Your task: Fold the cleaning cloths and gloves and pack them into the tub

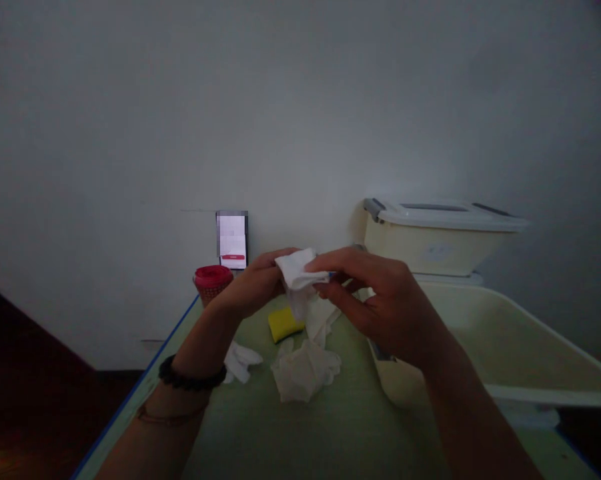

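Note:
A folded white cloth [297, 271] is held up above the table between both hands; whether it is a glove I cannot tell. My left hand [258, 285] grips its left side, with most of the fingertips hidden behind the fabric. My right hand [380, 293] pinches the right edge between thumb and fingers. One end of the cloth droops toward a yellow sponge [284, 325]. Crumpled pale gloves [306, 371] lie below the hands, with another whitish piece [321, 320] behind them. A white glove [242, 362] rests near my left wrist.
A large cream bin [500, 333] lies open on the right, with a lidded bin [435, 243] behind it. At the back left stand a red basket [213, 283] and a lit phone [233, 240] against the wall. The green table [260, 433] has a blue edge.

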`<act>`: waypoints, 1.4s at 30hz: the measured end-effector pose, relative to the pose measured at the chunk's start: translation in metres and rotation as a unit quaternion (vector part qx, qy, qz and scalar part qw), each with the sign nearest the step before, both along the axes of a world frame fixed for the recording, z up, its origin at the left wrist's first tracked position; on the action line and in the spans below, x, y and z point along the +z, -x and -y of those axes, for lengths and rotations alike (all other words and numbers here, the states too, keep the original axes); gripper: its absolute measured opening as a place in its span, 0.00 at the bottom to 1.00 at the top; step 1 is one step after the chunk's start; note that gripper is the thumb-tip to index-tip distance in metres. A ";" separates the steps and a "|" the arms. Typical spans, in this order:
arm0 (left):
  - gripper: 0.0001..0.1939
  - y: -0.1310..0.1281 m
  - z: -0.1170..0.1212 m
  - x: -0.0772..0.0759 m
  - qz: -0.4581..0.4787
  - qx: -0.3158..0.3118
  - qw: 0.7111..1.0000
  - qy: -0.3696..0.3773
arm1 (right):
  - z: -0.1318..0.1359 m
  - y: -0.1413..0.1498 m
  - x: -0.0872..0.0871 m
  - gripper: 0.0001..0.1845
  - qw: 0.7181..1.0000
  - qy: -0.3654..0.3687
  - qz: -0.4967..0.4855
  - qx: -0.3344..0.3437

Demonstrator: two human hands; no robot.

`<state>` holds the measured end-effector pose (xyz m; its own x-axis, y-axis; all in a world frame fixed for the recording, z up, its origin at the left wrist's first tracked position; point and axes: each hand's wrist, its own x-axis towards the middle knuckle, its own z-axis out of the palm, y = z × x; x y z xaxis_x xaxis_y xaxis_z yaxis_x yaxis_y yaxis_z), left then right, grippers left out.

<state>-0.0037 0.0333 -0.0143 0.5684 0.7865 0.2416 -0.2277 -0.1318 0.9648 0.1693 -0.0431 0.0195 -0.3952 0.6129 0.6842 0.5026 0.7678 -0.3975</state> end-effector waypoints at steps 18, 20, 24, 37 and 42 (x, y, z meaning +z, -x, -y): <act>0.17 0.001 -0.005 0.003 0.169 -0.144 0.955 0.199 | -0.005 -0.001 -0.005 0.12 0.994 -0.001 0.073 -0.078; 0.18 0.002 -0.004 0.003 0.182 -0.175 0.945 0.206 | -0.006 0.000 -0.006 0.12 0.993 -0.001 0.053 -0.108; 0.17 0.000 -0.003 0.005 0.199 -0.146 0.945 0.212 | -0.007 0.002 -0.006 0.11 0.993 -0.011 0.030 -0.110; 0.32 0.002 0.013 0.019 0.260 -0.094 0.941 0.193 | -0.007 0.004 -0.006 0.08 0.994 0.001 0.105 -0.036; 0.31 0.002 0.014 0.019 0.266 -0.110 0.939 0.189 | -0.007 0.006 -0.006 0.10 0.989 -0.016 0.137 -0.060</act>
